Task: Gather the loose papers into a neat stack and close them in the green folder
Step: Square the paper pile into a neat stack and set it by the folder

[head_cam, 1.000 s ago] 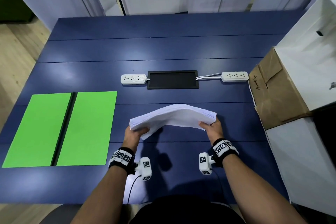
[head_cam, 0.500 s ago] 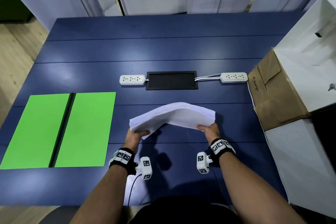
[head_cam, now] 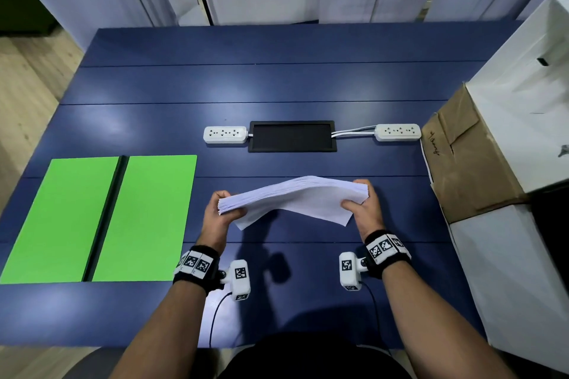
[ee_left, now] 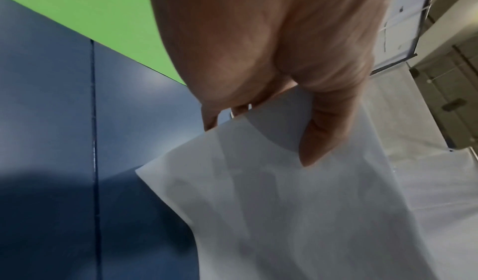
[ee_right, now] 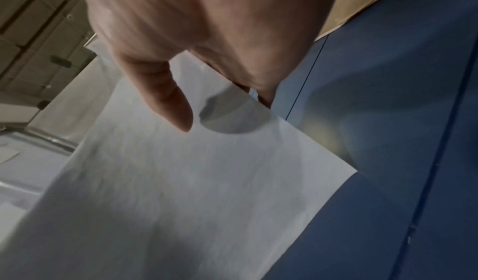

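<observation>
A thick stack of white papers [head_cam: 295, 198] arches above the blue table [head_cam: 277, 83], held at both short ends. My left hand [head_cam: 219, 209] grips its left end, thumb on the near face and fingers behind. My right hand [head_cam: 363, 204] grips the right end the same way. In the left wrist view my thumb lies on the paper stack [ee_left: 297, 202]. In the right wrist view the thumb presses the sheet of the stack [ee_right: 181, 182]. The green folder [head_cam: 98, 218] lies open and flat at the left, a dark spine down its middle; its corner of the folder [ee_left: 90, 8] also shows in the left wrist view.
Two white power strips [head_cam: 225, 134] [head_cam: 397, 132] flank a black recessed panel [head_cam: 292, 136] behind the papers. A brown cardboard flap [head_cam: 462, 157] and white boxes [head_cam: 517, 101] crowd the table's right edge. Cables hang from the wrist cameras over the near edge.
The stack has tipped more upright, its near face turned toward me, and both hands have shifted slightly nearer and farther round its ends. The folder has not moved.
</observation>
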Demonstrator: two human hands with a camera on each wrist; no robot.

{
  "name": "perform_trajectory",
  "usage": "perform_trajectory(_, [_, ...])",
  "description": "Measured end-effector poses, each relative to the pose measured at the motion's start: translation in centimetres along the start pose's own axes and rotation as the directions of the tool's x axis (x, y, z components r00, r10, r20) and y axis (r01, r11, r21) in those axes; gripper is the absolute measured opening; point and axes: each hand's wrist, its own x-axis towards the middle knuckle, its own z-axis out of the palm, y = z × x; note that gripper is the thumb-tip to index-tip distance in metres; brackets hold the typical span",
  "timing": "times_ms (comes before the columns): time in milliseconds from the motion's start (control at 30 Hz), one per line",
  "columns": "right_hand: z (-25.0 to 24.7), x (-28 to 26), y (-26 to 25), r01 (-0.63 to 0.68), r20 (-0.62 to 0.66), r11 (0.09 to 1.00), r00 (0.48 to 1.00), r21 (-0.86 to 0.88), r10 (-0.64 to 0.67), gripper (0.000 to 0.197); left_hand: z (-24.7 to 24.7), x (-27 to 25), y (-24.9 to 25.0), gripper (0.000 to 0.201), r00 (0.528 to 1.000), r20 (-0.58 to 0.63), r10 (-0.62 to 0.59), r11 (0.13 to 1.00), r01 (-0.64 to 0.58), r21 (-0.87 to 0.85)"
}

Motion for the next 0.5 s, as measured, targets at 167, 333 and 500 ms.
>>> perform_trajectory(167, [0.0,-0.2,-0.1,0.002,0.039,1.000,0.999,0.004,-0.002,0.036,0.1,-0.1,0.7,0.047,0.999,0.023,-0.039,0.999,0.039,0.018])
perform_trajectory(333, [-0.3,-0.3,0.1,0.021,0.037,0.999,0.999,-0.037,-0.020,0.019,0.2,-0.2,2.5,0.035,0.994,-0.061,0.093,0.986,-0.084,0.141])
perform_trajectory(500, [-0.4,-0.2,-0.1,0.005,0.040,0.998,0.999,-0.062,-0.003,0.024,2.1,0.8,4.8,0.027,0.839,0.232,0.492,0.361,-0.439,0.823])
